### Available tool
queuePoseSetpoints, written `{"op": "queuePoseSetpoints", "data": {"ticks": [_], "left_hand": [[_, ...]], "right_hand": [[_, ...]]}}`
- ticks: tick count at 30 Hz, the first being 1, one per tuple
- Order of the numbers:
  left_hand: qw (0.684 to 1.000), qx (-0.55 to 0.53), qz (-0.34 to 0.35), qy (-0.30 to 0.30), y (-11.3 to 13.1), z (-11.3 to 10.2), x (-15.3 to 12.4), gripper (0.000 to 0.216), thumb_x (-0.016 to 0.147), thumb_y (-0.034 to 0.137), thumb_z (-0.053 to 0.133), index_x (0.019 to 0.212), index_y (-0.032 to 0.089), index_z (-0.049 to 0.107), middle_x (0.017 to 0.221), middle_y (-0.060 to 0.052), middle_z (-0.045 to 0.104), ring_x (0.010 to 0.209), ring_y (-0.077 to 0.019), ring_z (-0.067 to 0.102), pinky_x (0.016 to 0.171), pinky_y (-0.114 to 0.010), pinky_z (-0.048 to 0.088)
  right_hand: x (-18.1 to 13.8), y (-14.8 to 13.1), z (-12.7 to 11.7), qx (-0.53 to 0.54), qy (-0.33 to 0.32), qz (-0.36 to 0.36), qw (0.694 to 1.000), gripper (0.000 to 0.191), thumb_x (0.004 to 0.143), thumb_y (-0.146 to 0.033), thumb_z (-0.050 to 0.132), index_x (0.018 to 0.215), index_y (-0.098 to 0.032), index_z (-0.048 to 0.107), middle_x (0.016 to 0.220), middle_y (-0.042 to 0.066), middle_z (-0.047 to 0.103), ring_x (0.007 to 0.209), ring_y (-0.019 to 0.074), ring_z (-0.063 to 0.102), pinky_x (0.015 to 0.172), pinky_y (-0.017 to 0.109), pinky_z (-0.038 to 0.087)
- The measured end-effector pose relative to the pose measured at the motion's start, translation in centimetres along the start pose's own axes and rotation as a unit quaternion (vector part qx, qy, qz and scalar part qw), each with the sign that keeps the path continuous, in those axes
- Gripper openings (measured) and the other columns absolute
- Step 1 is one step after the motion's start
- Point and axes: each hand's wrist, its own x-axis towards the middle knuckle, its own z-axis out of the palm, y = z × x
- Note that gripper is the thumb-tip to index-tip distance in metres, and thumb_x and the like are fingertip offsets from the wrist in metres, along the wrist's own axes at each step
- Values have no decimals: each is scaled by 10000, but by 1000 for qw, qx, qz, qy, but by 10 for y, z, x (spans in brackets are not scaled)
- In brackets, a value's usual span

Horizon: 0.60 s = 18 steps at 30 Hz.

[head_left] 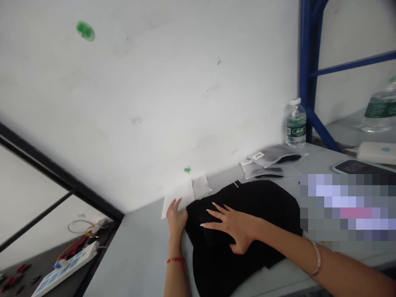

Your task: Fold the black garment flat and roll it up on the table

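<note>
A black garment [262,202] lies spread on the grey table, with a small white-lettered tag at its upper edge. My right hand [236,227] rests on top of it, palm down and fingers spread, a ring on one finger. At the garment's left edge is my left hand [177,216], its fingers apart and reaching over a white sheet [182,198]; the thumb side touches the black cloth. Beside that sheet lies a crumpled white piece [201,186] against the wall.
Clear plastic packets [266,161] with black contents lie behind the garment. A water bottle [296,123] stands by the blue frame [306,62]. At right are a phone-like device [355,167] and a blurred-out patch. A power strip [66,272] lies at lower left beyond a black bar.
</note>
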Motion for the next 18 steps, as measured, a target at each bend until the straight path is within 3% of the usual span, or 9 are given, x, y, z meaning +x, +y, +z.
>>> {"op": "queuePoseSetpoints", "data": {"ticks": [7,11,18], "left_hand": [[996,-2,-84,23,-24,-12,2,501,732,103,539,1216,200,624,1388,-136,541,1315,-318,486,1113,-496,378],[996,4,-91,20,-31,-14,2,534,692,80,585,1202,233,636,1386,-119,546,1306,-329,492,1095,-507,387],[996,13,-87,28,-36,-14,3,352,783,193,626,1133,184,671,1358,-154,566,1257,-313,542,1055,-469,428]], "right_hand": [[4,-3,7,-28,15,36,999,941,706,-277,684,1540,-286,248,1577,177,281,1448,429,202,1112,611,250],[5,-2,8,-24,16,57,998,972,691,-282,720,1540,-290,246,1580,157,287,1455,419,189,1123,590,253],[6,5,17,-6,18,58,998,1034,657,-251,744,1543,-322,216,1584,139,287,1461,414,165,1122,596,257]]}}
